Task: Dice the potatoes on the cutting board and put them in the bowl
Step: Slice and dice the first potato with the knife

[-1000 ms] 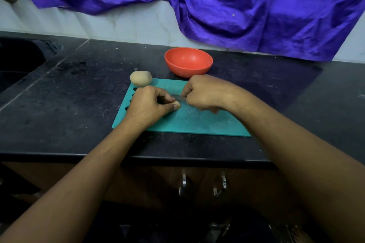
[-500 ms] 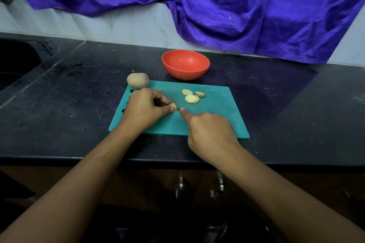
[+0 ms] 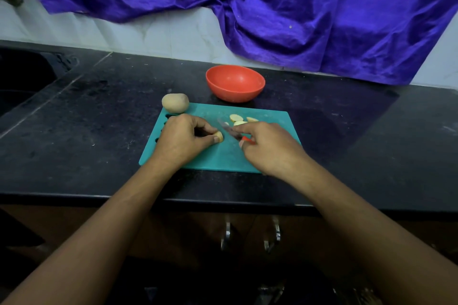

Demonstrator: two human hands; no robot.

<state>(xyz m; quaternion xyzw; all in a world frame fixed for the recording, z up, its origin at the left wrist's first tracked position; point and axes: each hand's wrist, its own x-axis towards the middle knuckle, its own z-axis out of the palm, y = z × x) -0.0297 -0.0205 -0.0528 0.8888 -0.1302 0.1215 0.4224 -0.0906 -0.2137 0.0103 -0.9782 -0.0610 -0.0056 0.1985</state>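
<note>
A teal cutting board (image 3: 272, 129) lies on the black counter. My left hand (image 3: 183, 141) grips the remaining piece of a potato (image 3: 219, 136) on the board; only its cut end shows past my thumb. My right hand (image 3: 270, 148) holds a knife (image 3: 229, 129) with a red handle, its blade pointing up-left just right of the potato piece. A few potato slices (image 3: 239, 119) lie on the board beyond the blade. A whole potato (image 3: 175, 103) sits at the board's far left corner. The orange bowl (image 3: 235, 83) stands behind the board, with nothing visible inside.
A dark sink (image 3: 17, 82) is sunk into the counter at the far left. A purple cloth (image 3: 272, 7) hangs on the tiled wall behind the bowl. The counter's front edge (image 3: 223, 202) runs under my forearms, with cabinet handles (image 3: 250, 235) below.
My right hand drew back from the potato toward me, then came forward again, so the knife blade now shows beside the potato piece. The slices became visible. My left hand stayed put.
</note>
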